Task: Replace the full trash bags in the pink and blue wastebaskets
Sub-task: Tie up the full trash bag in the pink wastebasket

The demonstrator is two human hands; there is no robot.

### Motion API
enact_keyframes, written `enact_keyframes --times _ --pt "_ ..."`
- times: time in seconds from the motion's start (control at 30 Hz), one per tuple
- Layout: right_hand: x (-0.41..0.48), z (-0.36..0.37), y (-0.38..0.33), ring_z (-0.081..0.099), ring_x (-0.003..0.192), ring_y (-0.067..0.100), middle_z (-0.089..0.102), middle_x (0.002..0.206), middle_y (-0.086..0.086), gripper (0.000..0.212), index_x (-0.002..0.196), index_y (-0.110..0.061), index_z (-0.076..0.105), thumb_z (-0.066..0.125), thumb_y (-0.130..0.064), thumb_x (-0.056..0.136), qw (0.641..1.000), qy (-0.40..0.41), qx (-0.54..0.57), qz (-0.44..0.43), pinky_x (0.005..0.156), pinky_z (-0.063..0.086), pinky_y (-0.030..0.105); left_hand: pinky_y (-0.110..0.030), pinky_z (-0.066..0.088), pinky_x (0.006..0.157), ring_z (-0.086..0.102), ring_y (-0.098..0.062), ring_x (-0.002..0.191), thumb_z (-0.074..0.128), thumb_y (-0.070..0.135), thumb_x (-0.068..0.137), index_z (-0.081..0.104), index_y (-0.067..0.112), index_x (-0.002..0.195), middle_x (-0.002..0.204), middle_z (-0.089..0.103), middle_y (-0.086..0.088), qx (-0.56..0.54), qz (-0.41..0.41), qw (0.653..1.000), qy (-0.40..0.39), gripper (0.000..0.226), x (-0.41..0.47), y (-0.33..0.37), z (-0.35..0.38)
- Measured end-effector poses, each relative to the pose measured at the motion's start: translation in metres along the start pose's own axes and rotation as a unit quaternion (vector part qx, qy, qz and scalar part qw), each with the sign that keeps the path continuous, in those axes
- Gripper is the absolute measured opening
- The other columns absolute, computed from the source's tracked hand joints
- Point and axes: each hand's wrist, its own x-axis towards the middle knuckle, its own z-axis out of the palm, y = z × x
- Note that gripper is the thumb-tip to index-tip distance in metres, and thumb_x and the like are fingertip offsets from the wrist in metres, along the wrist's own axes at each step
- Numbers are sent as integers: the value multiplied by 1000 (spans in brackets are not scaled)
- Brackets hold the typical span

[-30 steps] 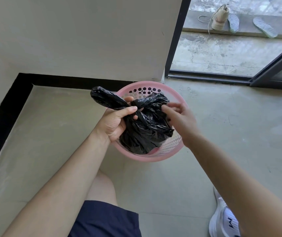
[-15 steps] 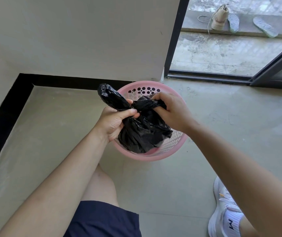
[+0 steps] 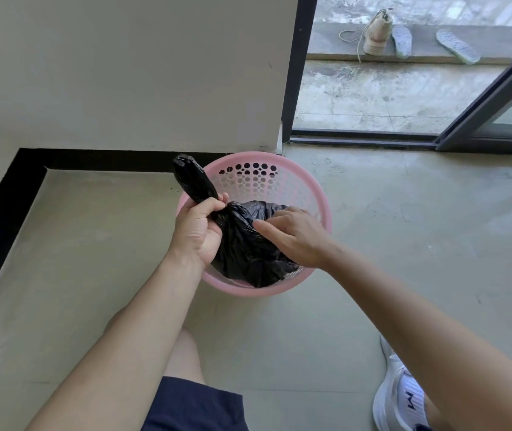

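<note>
a pale wall (image 3: 124,73) fills the upper left of the frame, edged below by a black baseboard (image 3: 9,197). grey floor (image 3: 403,244) covers the rest. a dark sliding door frame (image 3: 497,98) stands at upper right, with a beige shoe (image 3: 376,32) on the ledge outside. the pink wastebasket (image 3: 320,194) sits at centre, against the wall corner. a white sneaker (image 3: 397,396) shows at lower right.

the left hand (image 3: 197,227) is fisted round the twisted neck of the black trash bag (image 3: 245,247), whose tail sticks up and left from the fist. the right hand (image 3: 295,237) lies loose, fingers extended, on the bag's right side. the hands are a little apart, and the bag bulges between them, inside the wastebasket's near half.
</note>
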Motion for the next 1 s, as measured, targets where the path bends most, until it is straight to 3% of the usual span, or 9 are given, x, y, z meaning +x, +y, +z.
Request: enact_keyframes --times 0.17,0.3,0.37,0.47,0.57,0.67,0.77,0.87,1.0 --pt "7 9 3 30 44 10 30 45 -12 59 53 -20 30 48 -52 99 987 -67 111 93 48 29 22 -25 43 68 45 -18 53 33 -6 51 38 15 46 54 37 -1 -118 -2 992 37 22 -7 6 5" --pt "5 18 7 41 47 8 42 50 -13 55 59 -21 38 48 -59 96 990 -65 67 107 56 36 29 -24 36 50 30 -17 45 38 1 50 31 16 50 52 28 0 -160 36 986 3 17 -12 12 7" --pt "4 20 6 54 65 3 58 70 -16 34 78 -32 50 55 -63 90 992 -54 21 113 63 43 29 -25 31 48 22 -17 48 43 3 54 30 17 55 53 24 0 -126 31 991 -11 18 -16 11 7" --pt "4 18 5 57 91 7 56 102 -10 37 112 -29 49 74 -35 85 987 -13 111 119 80 52 28 -25 26 48 14 -17 52 45 6 59 29 17 58 51 18 -1 -66 15 997 -35 19 -22 10 3" --pt "8 9 -2 62 93 -1 60 108 -12 41 128 -27 57 60 -7 93 959 23 267 93 79 50 14 -24 25 50 14 -17 52 44 6 61 27 17 58 50 17 -1 -51 5 997 -52 20 -24 12 0" --pt "10 7 -10 62 98 -10 68 112 -19 28 124 -31 68 56 -23 100 955 -25 284 75 85 45 7 -24 24 52 15 -17 53 44 6 61 23 18 61 50 16 -1 -42 3 997 -60 25 -24 13 -1" --pt "8 11 -13 67 90 6 73 98 -9 24 116 -26 74 69 -34 94 972 -31 227 52 82 53 19 -24 27 51 18 -17 51 45 5 61 25 19 61 49 20 -1 -36 9 997 -65 24 -24 13 -2" --pt "8 14 -12 63 88 6 64 95 -11 17 100 -25 80 78 -33 85 981 51 184 47 82 53 27 -25 30 51 21 -17 48 42 2 67 33 18 55 49 24 0 -46 24 997 -62 22 -23 12 -4" --pt "7 10 -13 60 80 -2 61 88 -20 8 93 -30 79 74 -30 87 971 209 115 27 71 46 19 -28 45 59 41 -21 53 45 6 71 44 15 57 53 35 -3 -71 -3 996 -51 17 -20 13 -9"
